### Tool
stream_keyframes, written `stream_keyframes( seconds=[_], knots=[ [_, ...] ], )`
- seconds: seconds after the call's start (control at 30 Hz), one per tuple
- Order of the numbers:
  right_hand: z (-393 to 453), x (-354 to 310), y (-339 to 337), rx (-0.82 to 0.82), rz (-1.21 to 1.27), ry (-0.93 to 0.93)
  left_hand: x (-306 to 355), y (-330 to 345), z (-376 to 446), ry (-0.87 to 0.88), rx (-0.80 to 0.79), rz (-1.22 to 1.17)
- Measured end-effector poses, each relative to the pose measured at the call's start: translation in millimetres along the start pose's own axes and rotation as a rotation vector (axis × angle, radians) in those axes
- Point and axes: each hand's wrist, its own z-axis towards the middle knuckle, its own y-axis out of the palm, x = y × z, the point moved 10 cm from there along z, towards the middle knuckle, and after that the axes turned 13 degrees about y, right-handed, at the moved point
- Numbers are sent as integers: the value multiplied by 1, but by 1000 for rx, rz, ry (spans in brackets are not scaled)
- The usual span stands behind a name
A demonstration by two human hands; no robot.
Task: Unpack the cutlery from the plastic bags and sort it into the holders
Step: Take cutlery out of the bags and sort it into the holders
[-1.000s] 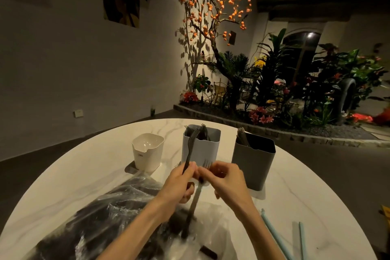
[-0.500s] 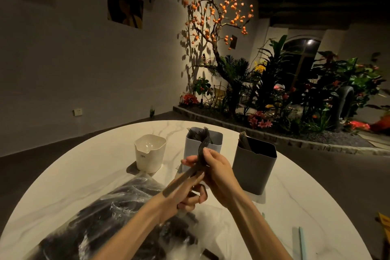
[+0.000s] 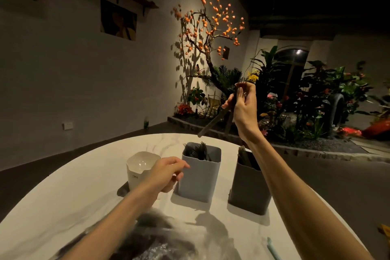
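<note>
My right hand (image 3: 242, 103) high at centre right, pinching dark cutlery (image 3: 213, 121) above the grey holder (image 3: 200, 177), my left hand (image 3: 166, 173) loosely curled, empty, lower centre

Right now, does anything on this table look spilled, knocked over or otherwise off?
Nothing stands out. The white holder, light grey holder and dark grey holder all stand upright on the table. The right hand holds cutlery pieces raised above them; the left hand hovers low.
</note>
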Motion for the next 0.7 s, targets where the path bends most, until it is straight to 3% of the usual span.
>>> stream_keyframes(
  seconds=[0.07, 0.33, 0.5, 0.7],
  knots=[
    [11, 10, 0, 29, 6, 0, 9, -3, 7, 28, 20, -13],
    [24, 102, 11, 144, 188, 312, 13, 10, 19, 32, -39, -19],
    [32, 112, 15, 198, 233, 323, 9, 10, 24, 24, -38, -28],
    [30, 121, 39, 21, -23, 317, 1, 8, 26, 2, -25, -50]
  ],
)
